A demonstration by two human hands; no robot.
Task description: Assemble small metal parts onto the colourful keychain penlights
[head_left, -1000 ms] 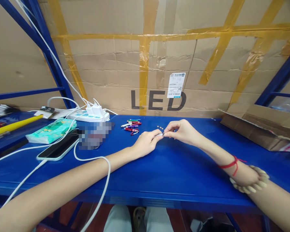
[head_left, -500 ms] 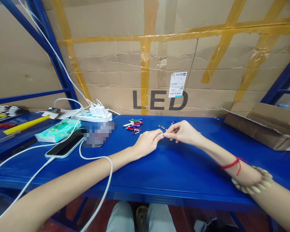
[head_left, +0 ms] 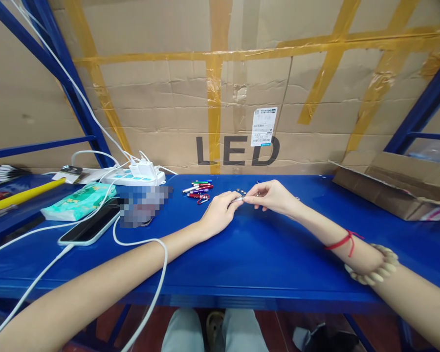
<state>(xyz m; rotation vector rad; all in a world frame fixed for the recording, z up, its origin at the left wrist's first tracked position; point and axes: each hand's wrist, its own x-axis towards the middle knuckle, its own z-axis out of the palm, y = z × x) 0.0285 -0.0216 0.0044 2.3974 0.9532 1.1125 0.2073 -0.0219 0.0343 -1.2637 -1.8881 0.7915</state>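
My left hand [head_left: 219, 211] is closed round a small silver tube [head_left: 237, 199], just above the blue tabletop. At the tube's right end, the fingertips of my right hand [head_left: 272, 196] are pinched together; whatever lies between them is too small to make out. Several small round metal discs, like button cells [head_left: 241, 191], lie on the table right behind my hands. To the left of them is a loose group of small coloured metal tubes [head_left: 201, 187] in red, green, blue, purple and silver, one with a clip at its end.
On the left are a plugged-in phone [head_left: 91, 226], a green tissue pack [head_left: 78, 201], a power strip [head_left: 146, 176] and a yellow stick [head_left: 27, 194]. A white cable [head_left: 164, 259] loops over my left forearm. An open cardboard box [head_left: 392, 190] stands at the right, with a large LED carton [head_left: 161, 107] behind.
The view has shifted slightly to the right. More of the silver tube shows between my hands, which are still together at its end.
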